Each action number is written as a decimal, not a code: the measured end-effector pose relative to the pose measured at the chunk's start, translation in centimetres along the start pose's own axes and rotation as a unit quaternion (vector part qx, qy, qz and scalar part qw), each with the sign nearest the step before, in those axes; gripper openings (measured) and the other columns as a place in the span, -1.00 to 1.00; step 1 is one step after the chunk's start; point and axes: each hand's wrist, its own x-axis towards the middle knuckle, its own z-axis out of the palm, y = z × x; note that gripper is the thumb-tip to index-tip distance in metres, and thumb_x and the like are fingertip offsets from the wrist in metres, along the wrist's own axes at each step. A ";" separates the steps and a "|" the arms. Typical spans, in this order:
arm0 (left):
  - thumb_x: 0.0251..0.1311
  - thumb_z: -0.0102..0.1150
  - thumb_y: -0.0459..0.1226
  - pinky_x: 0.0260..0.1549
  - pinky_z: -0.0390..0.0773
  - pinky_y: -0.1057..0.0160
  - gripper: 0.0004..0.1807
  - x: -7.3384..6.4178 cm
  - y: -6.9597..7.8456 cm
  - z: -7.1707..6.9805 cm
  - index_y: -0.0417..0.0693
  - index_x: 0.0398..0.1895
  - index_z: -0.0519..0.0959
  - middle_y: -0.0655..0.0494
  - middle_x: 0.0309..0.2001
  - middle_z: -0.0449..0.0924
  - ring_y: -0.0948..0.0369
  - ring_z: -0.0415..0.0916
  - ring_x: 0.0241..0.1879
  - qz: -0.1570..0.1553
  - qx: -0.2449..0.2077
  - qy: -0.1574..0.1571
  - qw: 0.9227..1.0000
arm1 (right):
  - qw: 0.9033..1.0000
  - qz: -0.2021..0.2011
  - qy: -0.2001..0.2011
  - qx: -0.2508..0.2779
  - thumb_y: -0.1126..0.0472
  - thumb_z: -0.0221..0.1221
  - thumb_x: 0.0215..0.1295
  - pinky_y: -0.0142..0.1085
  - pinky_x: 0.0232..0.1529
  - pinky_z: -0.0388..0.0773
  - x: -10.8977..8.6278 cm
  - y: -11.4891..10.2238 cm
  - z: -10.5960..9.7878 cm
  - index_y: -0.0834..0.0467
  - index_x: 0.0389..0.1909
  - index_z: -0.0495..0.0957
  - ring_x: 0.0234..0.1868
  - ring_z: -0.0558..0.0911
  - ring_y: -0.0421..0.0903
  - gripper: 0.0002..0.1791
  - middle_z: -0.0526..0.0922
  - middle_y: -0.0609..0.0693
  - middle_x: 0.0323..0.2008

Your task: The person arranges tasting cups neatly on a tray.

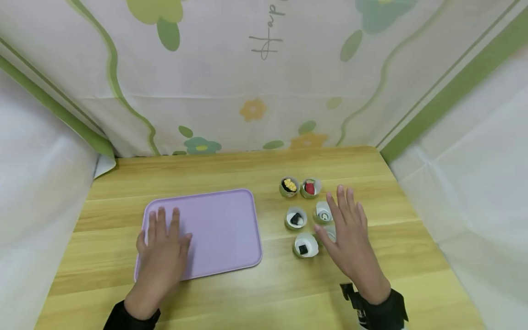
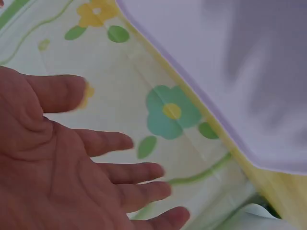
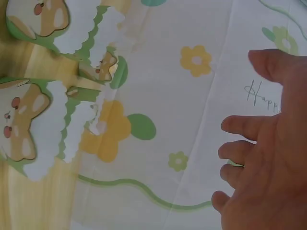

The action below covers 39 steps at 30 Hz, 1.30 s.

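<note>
My left hand [image 1: 162, 252] hovers palm down over the left part of a lilac tray [image 1: 222, 233], fingers straight and apart. The left wrist view shows its bare palm, with the tray [image 2: 192, 43] beyond. My right hand [image 1: 352, 243], also spread and holding nothing, is above the right side of a group of small paper cups. It partly covers one white cup [image 1: 331, 232]. Other cups hold a yellow-topped piece [image 1: 290, 185], a red piece [image 1: 310, 188], a black-and-white piece [image 1: 296, 219], a pale round piece [image 1: 324, 215] and a black square [image 1: 303, 249].
Both tray and cups stand on a wood-grain table [image 1: 247, 302]. Behind it hangs a white cloth with printed flowers [image 1: 222, 68], and white cloth also flanks both sides. Cartoon animal faces decorate the cups [image 3: 19, 120] in the right wrist view.
</note>
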 end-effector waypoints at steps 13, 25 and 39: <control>0.08 -0.13 -0.60 -0.70 0.33 -0.09 -0.42 -0.6 -3.7 2.3 -0.80 0.20 0.09 -0.60 -0.28 0.23 -0.36 0.23 -0.34 -0.063 0.014 0.035 0.997 | 0.993 -0.023 -0.114 -0.031 0.00 0.23 0.24 0.18 0.18 0.32 7.0 2.0 0.2 0.37 0.34 0.27 0.26 0.34 0.29 -0.22 0.34 0.36 0.30; -0.16 -0.02 -0.65 -0.57 0.32 -0.03 -0.94 -1.3 -4.2 2.3 -0.54 -0.60 0.31 -0.27 -0.58 0.23 -0.09 0.24 -0.58 -0.029 0.006 0.064 0.998 | 0.961 -0.040 -0.271 -0.044 0.07 0.25 0.23 0.02 0.08 0.44 12.6 4.1 4.0 0.40 0.37 0.21 0.21 0.32 0.28 -0.20 0.36 0.38 0.19; -0.25 0.04 -0.62 -0.48 0.45 -0.09 -0.82 0.0 -2.3 2.3 -0.59 -0.46 0.38 -0.30 -0.51 0.34 -0.12 0.36 -0.50 -0.067 -0.033 -0.019 0.997 | 0.955 -0.035 -0.279 -0.098 0.15 0.25 0.19 0.09 -0.05 0.40 12.8 5.4 4.7 0.29 0.25 0.38 -0.03 0.46 0.22 -0.39 0.48 0.27 -0.03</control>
